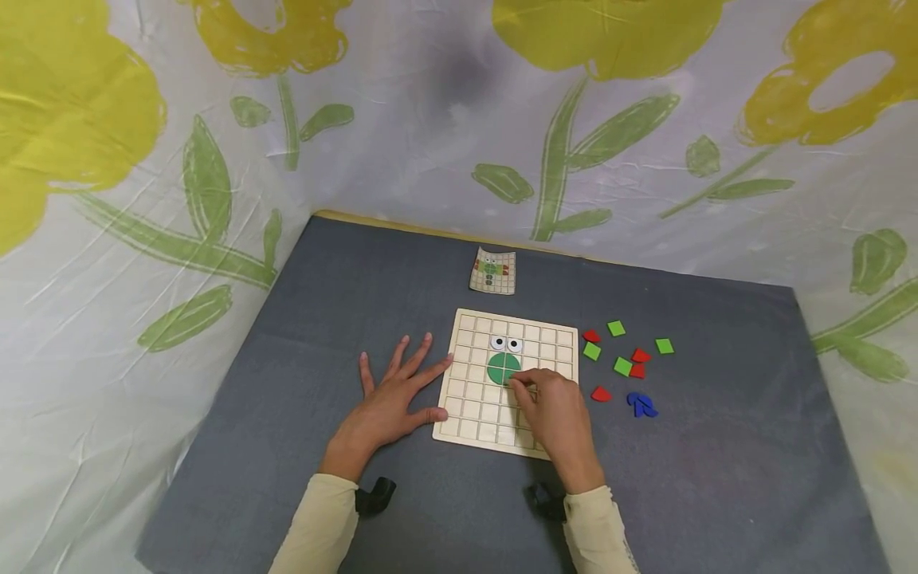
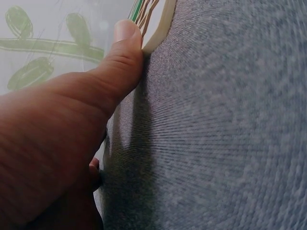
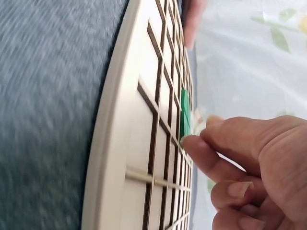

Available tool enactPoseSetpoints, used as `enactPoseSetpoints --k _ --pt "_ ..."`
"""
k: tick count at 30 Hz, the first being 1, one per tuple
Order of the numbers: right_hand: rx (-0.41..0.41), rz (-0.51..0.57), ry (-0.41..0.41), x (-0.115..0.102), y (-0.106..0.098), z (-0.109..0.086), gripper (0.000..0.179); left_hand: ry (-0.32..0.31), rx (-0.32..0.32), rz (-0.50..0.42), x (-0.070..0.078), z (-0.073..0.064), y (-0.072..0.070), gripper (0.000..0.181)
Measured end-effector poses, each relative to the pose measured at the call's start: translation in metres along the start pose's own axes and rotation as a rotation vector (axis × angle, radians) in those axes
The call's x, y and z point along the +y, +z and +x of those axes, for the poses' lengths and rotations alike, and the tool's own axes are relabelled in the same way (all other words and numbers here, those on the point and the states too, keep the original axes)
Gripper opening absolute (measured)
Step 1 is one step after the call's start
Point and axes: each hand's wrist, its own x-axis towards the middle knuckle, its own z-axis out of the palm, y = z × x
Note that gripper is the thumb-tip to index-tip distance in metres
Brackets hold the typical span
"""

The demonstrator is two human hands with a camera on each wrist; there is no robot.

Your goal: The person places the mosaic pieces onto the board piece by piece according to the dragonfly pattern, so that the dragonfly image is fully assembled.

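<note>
Green disc: on the grid board, just left of the board's middle, directly below the eye tiles.
Disc from right hand: just beyond and left of the fingertips, which meet its lower-right edge; being round, it has no long axis.
Nearer hand: the right hand; the left is well apart from the disc.
Right hand grip: fingers curled, thumb and index finger drawn close together; whether they pinch a quarter of the disc or merely touch it, I cannot tell.
Left hand: the left hand is spread wide, holding nothing, index finger and thumb against the board's left edge.
Board: pale, wood-like, squarish, round-cornered, cut by raised ridges into square cells.
Disc make-up: smooth green quarter-rounds, seams crossing at the centre.
Loose pieces: right of the board, flat green squares, red pieces with a rounded side, and a cluster of blue petal shapes.
Card: a creased printed card near the worktop's far edge.
Worktop: the worktop wears grey, ribbed cloth.
</note>
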Motion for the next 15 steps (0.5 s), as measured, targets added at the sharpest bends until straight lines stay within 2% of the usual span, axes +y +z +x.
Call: enactPoseSetpoints --k 3,15 --pt "0.009 0.014 -0.003 0.004 -0.004 0.0 0.012 -0.006 -0.006 0.005 0.001 -0.001 -0.002 0.09" --pt "0.006 0.024 0.077 0.029 -0.019 0.001 0.013 -0.032 -0.02 0.028 0.006 0.001 -0.004 0.092"
